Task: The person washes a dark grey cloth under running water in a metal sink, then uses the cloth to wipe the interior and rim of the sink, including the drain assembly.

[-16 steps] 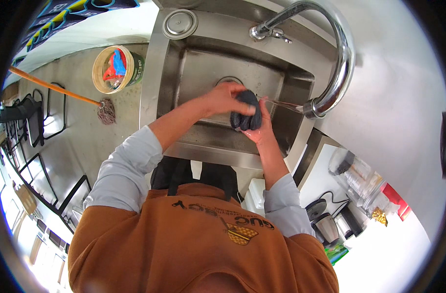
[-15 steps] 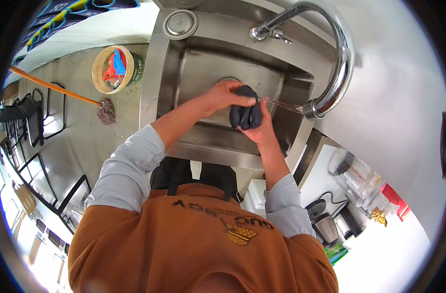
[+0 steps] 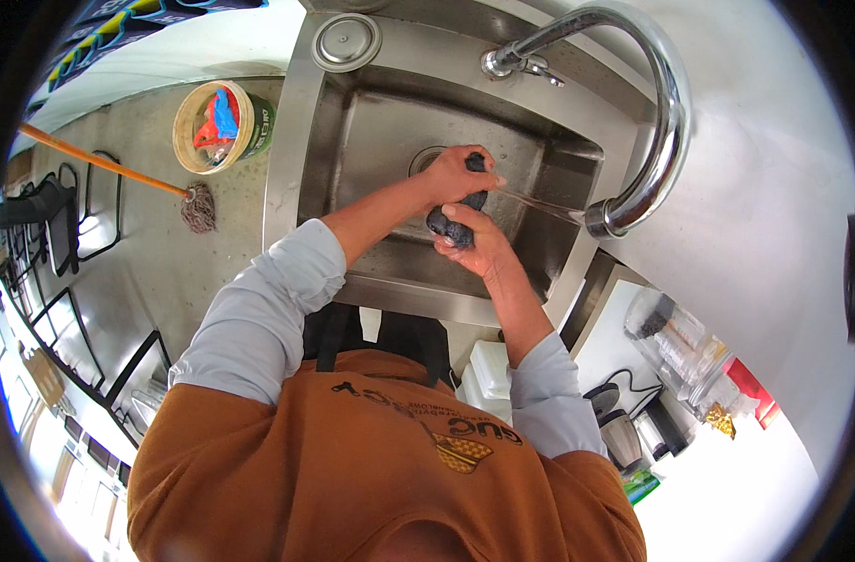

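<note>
A bunched-up dark grey cloth, wet and shiny, is squeezed between both hands over the steel sink. My left hand has its fingers wrapped round the cloth's upper end. Below it, my right hand grips the lower end, thumb on top. From the curved chrome faucet on the right, a thin stream of water runs toward my left fingertips. The drain lies partly hidden behind my left hand.
A round metal lid rests on the sink's far left corner. On the floor to the left stand a bucket with red and blue plastic inside and a mop. Clear plastic containers are on the white counter at right.
The cloth went from a folded bundle to a narrow, squeezed shape. My left hand now closes round its top, palm turned down, and my right hand has closed on its lower part.
</note>
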`<state>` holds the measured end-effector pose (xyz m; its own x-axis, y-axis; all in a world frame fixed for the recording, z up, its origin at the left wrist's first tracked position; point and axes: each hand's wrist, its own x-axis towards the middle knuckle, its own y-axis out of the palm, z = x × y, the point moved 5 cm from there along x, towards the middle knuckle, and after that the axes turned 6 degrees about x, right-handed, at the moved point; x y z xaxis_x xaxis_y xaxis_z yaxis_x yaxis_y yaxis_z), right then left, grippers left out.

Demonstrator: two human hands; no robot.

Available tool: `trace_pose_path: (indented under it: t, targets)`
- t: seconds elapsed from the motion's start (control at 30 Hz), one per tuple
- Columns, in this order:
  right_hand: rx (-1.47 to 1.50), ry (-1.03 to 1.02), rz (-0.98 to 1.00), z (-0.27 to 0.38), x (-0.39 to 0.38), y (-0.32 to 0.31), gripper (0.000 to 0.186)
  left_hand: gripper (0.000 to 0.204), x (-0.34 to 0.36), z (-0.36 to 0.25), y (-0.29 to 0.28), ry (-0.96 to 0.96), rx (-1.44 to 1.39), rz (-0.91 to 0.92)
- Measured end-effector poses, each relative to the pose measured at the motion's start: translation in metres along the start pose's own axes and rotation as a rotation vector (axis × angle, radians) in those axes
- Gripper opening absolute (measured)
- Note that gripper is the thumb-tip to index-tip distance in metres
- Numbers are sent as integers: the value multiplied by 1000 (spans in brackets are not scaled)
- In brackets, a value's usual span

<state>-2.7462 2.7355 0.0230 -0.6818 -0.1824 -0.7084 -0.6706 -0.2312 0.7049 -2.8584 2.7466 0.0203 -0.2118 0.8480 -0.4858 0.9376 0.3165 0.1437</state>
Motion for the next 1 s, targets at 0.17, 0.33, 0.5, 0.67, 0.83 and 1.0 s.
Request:
trace_pose_path:
  t: [0.17, 0.33, 0.5, 0.67, 0.83, 1.0]
  targets:
    - [-319, -210, -445, 11, 3, 1, 24, 27, 16, 4, 1, 49, 294, -90]
    - [-929, -352, -633, 23, 28, -24, 26, 31, 13, 24, 0, -40, 445, -311]
    - [-113, -137, -257, -4, -7, -1, 29, 72, -36, -18, -17, -57, -388, 301]
    - [443, 77, 772, -39, -45, 124, 38, 106, -68, -37, -40, 228, -778, 594]
    - [546, 75, 1194, -43, -54, 180, 39, 78, -105, -135, 5, 665, -1156, 911]
    - [369, 100, 1166, -41, -66, 182, 39, 30, -128, -155, -4, 454, -953, 852]
